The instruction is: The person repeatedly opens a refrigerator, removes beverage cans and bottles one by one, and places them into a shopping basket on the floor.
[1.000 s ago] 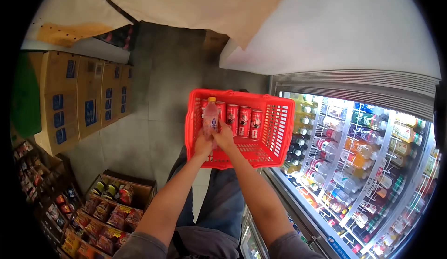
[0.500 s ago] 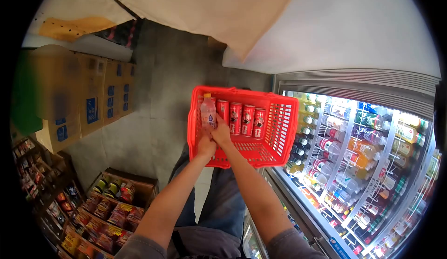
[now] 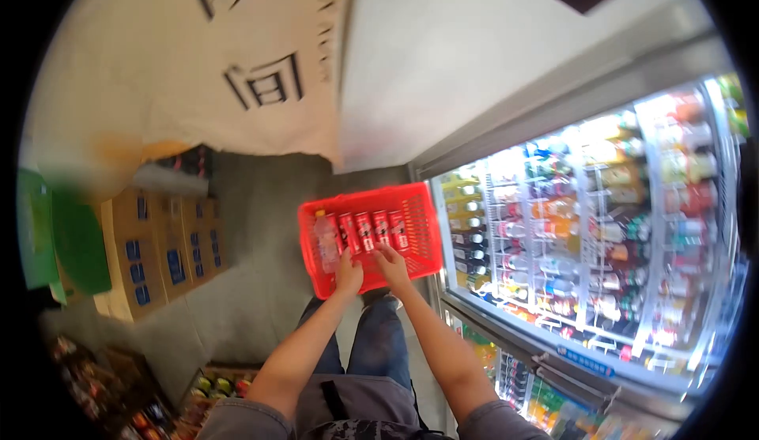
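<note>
In the basket (image 3: pixel 360 201), the bottle (image 3: pixel 326 242), long axis forward, lies left of the nearer left hand (image 3: pixel 349 273) and farther right hand (image 3: pixel 390 266), both loosely spread, apparently empty.

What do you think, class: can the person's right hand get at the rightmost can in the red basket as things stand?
Probably yes. The right hand looks empty and is close to the rightmost can; the basket is open on top, nothing visible blocks the way, with the bottle at the left.
</note>
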Available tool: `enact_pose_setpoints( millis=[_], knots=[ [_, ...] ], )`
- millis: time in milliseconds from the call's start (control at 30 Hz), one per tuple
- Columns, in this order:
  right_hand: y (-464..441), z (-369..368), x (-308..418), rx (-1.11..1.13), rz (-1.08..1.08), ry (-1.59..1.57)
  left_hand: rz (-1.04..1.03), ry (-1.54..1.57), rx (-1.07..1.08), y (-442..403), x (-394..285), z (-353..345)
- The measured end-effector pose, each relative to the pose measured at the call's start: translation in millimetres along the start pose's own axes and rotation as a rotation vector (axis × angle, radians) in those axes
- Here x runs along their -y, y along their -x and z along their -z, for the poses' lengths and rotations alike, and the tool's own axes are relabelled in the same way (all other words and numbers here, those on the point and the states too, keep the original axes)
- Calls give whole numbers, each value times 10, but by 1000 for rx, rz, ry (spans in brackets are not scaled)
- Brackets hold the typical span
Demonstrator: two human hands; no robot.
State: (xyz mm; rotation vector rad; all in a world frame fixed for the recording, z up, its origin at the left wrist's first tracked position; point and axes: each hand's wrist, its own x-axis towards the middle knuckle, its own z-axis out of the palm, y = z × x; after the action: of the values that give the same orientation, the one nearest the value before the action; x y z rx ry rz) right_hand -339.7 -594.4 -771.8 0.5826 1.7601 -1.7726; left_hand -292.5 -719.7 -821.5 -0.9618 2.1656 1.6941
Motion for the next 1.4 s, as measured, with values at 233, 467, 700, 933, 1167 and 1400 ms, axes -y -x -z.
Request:
enact_pose_setpoints(
  millis=[233, 467, 700, 933, 1167, 1400],
  knots=[
    [1179, 736, 1125, -152, 402, -332, -404, 254, 353, 589, -1655, -316],
    [2663, 1640, 1741, -399, 717, -475, -476, 446, 876, 2249, -3273, -878],
    [4354, 2327, 1729, -753, 940, -455, -603, 354, 1260, 3784, -3704, -1408],
    [5556, 2779, 1437, -960, 1070, -409, -681, 290, 1447, 4793, -3768, -1673],
    [6197, 3028, 1009, -1120, 1123, -429, -716, 245, 1476, 5363, -3623, -1537],
    [6105, 3047, 653, -1235, 1006, -357, -662, 232, 1429, 5429, -3153, -1193]
  ],
)
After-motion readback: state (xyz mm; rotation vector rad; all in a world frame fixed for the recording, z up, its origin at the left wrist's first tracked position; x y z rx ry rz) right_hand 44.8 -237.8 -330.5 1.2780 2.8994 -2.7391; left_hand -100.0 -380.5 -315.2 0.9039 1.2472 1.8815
